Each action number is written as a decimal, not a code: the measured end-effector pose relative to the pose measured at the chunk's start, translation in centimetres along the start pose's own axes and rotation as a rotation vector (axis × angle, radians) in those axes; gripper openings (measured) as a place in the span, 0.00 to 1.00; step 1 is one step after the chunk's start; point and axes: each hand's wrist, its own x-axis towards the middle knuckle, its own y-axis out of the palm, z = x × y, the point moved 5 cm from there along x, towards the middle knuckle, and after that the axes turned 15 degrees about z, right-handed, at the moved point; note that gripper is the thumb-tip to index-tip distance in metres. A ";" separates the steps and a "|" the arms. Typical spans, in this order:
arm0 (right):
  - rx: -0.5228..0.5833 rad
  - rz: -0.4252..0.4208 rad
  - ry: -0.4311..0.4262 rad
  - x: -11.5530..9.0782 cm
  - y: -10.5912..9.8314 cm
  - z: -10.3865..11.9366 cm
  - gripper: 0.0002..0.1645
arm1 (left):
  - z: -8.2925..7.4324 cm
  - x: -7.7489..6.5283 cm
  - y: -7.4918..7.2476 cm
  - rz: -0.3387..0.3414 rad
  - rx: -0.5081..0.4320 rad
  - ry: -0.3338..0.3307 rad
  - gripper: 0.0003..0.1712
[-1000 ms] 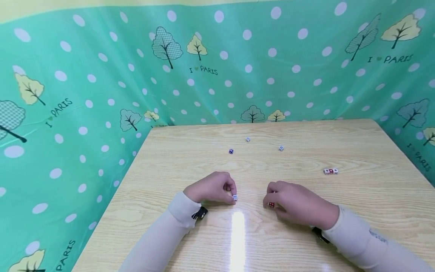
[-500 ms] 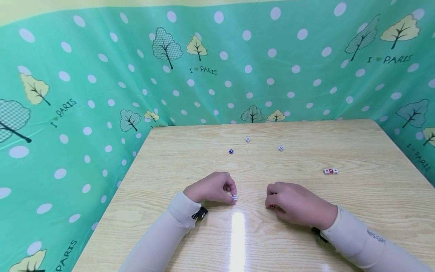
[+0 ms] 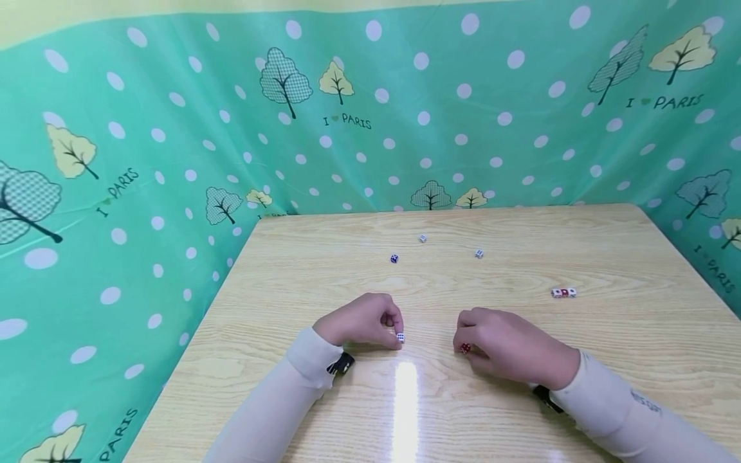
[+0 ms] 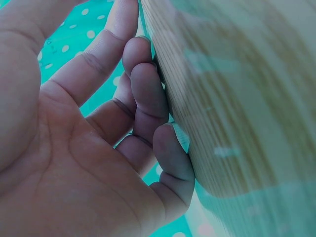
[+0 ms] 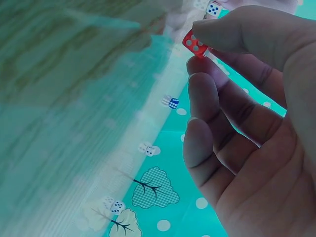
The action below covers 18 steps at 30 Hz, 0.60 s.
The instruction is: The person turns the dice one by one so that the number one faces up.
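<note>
Left hand (image 3: pixel 360 320) pinches a small white cube-shaped die with dark blue pips (image 3: pixel 401 337); right hand (image 3: pixel 511 346) pinches a small red cube-shaped die with white pips (image 3: pixel 466 348)

In the head view, both hands are low over a pale wood-grained tabletop (image 3: pixel 301 276), well apart from each other. The left thumb and a finger are clamped on the white die, its six-pip face showing. The right thumb and fingers are clamped on the red die; whether it touches the wood cannot be told. Beyond the hands lie a dark blue die with white pips (image 3: pixel 394 258) and two loose white dice (image 3: pixel 422 238) (image 3: pixel 478 254), each apart from the others. Farther right stands a short row of three dice (image 3: pixel 564 293), red in the middle with white at either end. Pale long sleeves (image 3: pixel 278 405) cover the arms, and a green cloth with white dots and printed trees (image 3: pixel 347 161) hangs behind and at the sides.

The left wrist view shows the palm, with several fingers bent against the tabletop; that hand's die is hidden here.

In the right wrist view, the thumb presses the red die against a finger, while the remaining fingers curl just beneath. Near it, at the top edge, is a white die with dark pips beside a blurred hand. The blue die and both loose white ones sit farther down, mirrored in the glossy surface.
</note>
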 end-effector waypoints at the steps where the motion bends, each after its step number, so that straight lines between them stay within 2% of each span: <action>1: 0.007 0.001 -0.001 0.0 -0.1 0.0 0.11 | 0.0 0.0 0.0 -0.001 0.001 -0.001 0.10; 6: 0.043 0.021 0.019 -0.1 -0.1 -0.3 0.10 | -0.2 -0.1 0.0 -0.005 0.002 -0.006 0.10; 18: 0.223 0.093 0.077 -0.1 0.5 -1.9 0.09 | -0.1 0.0 0.0 -0.009 0.007 -0.012 0.11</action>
